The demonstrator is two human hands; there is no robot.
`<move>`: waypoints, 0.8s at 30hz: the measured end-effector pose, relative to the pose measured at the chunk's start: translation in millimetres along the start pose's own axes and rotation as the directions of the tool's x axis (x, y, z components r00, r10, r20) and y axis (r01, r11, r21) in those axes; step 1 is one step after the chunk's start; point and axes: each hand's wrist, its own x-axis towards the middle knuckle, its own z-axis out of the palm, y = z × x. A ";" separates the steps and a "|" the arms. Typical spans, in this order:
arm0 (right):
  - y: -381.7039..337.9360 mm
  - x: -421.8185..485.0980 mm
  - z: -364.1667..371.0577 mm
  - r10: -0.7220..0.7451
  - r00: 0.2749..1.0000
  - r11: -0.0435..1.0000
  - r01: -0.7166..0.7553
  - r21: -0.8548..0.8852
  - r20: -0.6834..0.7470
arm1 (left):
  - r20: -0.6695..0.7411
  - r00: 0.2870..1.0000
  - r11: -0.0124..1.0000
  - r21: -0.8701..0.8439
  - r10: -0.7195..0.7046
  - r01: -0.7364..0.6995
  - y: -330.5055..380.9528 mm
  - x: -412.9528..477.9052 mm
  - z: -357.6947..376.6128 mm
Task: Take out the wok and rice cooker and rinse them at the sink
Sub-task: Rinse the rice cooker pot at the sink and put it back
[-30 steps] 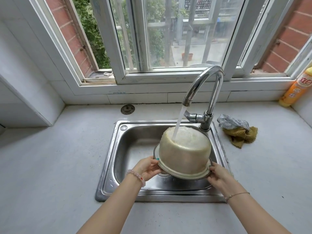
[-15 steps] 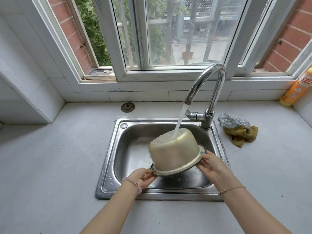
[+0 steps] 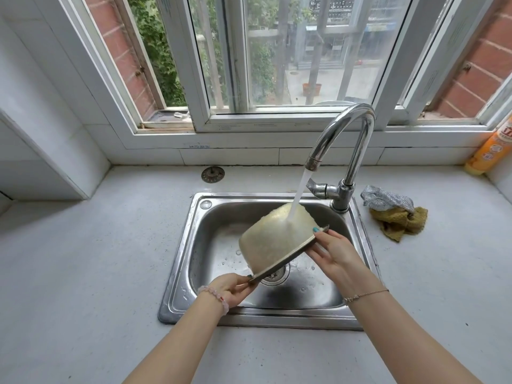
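**Pot tipped steeper under the tap**

Since half a second ago you've rolled the rice cooker pot further over. Its rim, then close to level, now runs as a sharp diagonal from low left to high right, and the base has swung toward the far left.

- Location: pot held in the air above the sink basin, over the drain, touching neither. It is upside down and tilted, mouth turned down and toward you.
- Water: the tap is running. The stream lands on the pot's upper outer wall, near the base edge, and sheets down the side.
- Left grip: pinching the low end of the rim between thumb and fingertips. Bead bracelet on that wrist.
- Right grip: at the high end of the rim, thumb tip on the outer side, fingers beneath it, so the rim is pinched there too. Thin chain on that wrist.
- Worktop, pale and speckled: a grey mesh cloth lies on a yellow cloth just right of the tap base. An orange bottle stands in the far right corner. A round metal strainer lies behind the sink, near the wall.
- Droplets show on the basin floor.
- Wok: none seen from the head view.
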 end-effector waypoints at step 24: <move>34.4 -38.7 -43.5 0.187 0.982 0.973 -0.185 0.139 0.001 | -0.042 0.988 0.967 0.217 0.147 -0.135 32.0 -21.9 -3.7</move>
